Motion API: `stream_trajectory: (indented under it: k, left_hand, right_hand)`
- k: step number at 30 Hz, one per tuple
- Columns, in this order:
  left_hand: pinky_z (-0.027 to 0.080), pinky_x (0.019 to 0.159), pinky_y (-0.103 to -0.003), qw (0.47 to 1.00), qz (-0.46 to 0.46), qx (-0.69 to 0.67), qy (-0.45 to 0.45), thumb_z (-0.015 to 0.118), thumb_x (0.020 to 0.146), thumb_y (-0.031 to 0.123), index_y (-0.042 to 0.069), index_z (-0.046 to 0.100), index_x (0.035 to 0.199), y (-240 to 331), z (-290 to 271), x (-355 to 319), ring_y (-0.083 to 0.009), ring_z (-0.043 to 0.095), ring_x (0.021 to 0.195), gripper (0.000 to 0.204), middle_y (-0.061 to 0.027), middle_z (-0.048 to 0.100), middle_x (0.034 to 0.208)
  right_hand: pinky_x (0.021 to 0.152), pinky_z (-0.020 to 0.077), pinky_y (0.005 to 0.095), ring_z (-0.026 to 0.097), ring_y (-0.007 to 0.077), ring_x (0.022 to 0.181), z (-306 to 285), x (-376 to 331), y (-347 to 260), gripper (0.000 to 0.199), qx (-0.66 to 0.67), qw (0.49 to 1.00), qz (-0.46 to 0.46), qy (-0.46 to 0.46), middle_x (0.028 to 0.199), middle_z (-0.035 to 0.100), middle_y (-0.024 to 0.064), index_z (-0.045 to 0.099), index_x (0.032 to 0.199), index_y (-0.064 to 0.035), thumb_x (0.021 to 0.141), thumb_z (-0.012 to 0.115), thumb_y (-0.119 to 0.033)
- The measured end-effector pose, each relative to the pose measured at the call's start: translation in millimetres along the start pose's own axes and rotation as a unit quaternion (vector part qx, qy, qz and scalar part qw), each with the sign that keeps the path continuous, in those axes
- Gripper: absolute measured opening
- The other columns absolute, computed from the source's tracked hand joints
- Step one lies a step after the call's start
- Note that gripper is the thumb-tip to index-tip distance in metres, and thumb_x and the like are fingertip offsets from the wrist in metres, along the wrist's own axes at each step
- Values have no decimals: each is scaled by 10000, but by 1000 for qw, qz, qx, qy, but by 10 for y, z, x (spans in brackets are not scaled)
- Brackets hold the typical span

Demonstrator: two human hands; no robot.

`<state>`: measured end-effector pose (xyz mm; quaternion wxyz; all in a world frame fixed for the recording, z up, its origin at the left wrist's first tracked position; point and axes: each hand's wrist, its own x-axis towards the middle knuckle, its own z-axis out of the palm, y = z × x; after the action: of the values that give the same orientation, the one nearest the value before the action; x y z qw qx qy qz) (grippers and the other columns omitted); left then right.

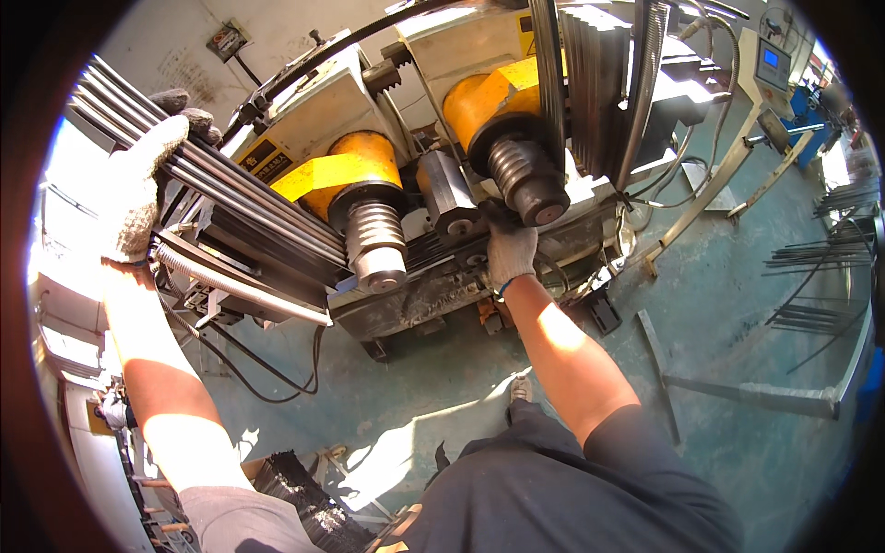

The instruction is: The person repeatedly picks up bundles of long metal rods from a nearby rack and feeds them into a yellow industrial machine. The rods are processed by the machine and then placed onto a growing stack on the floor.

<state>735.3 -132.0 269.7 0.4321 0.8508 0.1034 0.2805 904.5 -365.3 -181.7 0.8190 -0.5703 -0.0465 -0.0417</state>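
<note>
My left hand (143,180), in a knitted work glove, is closed around a bundle of long thin metal rods (267,205) at the upper left. From there the rods slope down to the left ribbed roller (373,238) of a bending-type machine. My gloved right hand (513,251) reaches in between this roller and the right ribbed roller (524,175), close to a dark block with flat faces (446,195). Dark shadow covers its fingers, so their grip is not visible. Yellow housings (361,161) carry both rollers.
More dark metal bars (590,92) stand at the right of the machine. A control box with a blue screen (772,63) is mounted farther right. Hoses and cables (318,369) hang at the left front. Loose rods (820,253) and an angle-shaped frame (756,394) are on the right-hand floor.
</note>
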Motion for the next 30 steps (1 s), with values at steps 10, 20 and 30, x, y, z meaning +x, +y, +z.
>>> stream_trajectory:
  k: [10,20,30]
  left_hand:
    - [595,979,-364,983,138,13,121,738,1081,97,-58,634,1418,52,-232,-1202,-220,727,977,386,-144,748,1133]
    - [595,928,-442,989,14,-93,112,575,1109,215,-41,658,1328,-102,562,-3404,-289,676,949,347,-154,684,1096]
    - [539,1189,-597,612,-578,-522,-138,653,951,147,-42,758,1127,-1042,3737,-5804,-415,734,1219,278,-247,785,1232]
  right_hand:
    - [988,536,396,709,212,1091,-419,-808,-756,354,-39,996,78,19,1191,813,101,764,1285,47,1013,796,-177]
    - [771,609,328,701,127,849,-3776,-2541,-1743,103,14,965,98,241,961,738,23,715,1232,-25,1133,691,-32]
    - [784,601,450,795,349,853,-7292,-2976,-4624,208,-545,691,-155,449,940,813,180,784,1203,-46,1080,763,-213]
